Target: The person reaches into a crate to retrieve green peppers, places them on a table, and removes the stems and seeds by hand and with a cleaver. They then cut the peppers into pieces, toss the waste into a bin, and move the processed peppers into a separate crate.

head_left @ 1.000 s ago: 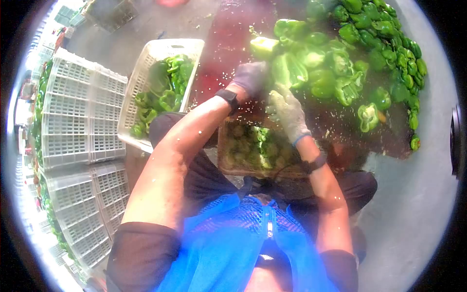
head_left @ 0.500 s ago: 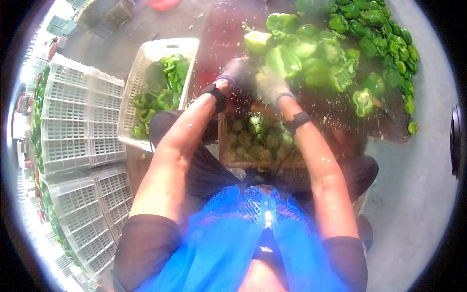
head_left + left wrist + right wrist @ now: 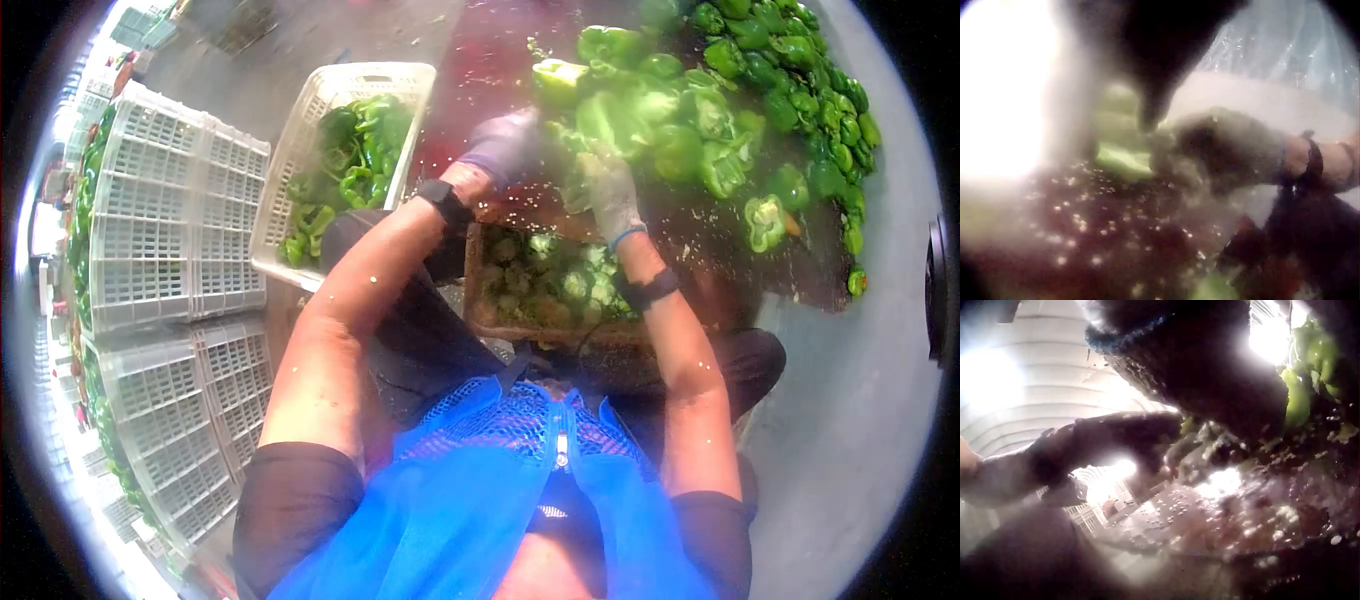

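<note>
My left hand [image 3: 505,145], in a purplish glove, is over the dark red wet surface just left of the pepper pile. To its right is my right hand [image 3: 607,190] in a pale glove. A green bell pepper [image 3: 1124,159] sits between them in the left wrist view, the left fingers curled down around it and the right hand [image 3: 1222,150] close against it. The head view blurs both sets of fingertips. Dark shadow hides much of the right hand in its own wrist view, where pale green, seedy bits [image 3: 1200,450] show between the hands.
Green bell peppers [image 3: 680,150], whole and opened, are heaped ahead and right. A white basket [image 3: 268,215] of peppers stands left, beside stacked white crates [image 3: 180,225]. Below the hands is a box [image 3: 480,322] of pale green pepper cores. Seeds litter the red surface.
Over the last half second my hands have moved apart, the right one shifting rightward to the pile's near edge. More pale pieces in the box now show. The head view has shifted slightly.
</note>
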